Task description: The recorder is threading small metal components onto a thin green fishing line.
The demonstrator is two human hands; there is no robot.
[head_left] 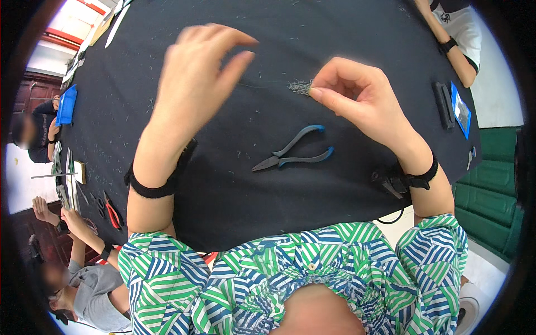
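My right hand is closed in a pinch, thumb against index finger, on a small tangled bundle of thin silvery wire. A fine strand runs out from the bundle to the left, toward my other hand. My left hand is raised over the cloth, slightly blurred, with thumb and index finger apart and nothing visible between them. Below and between my hands lies a pair of pliers with grey and blue handles, its handles spread and its jaws pointing to the lower left.
Wire scraps dot the black tablecloth. Red-handled pliers lie at the left edge, near a person in grey. A blue tray is by another person at far left. A black case and blue packet lie right.
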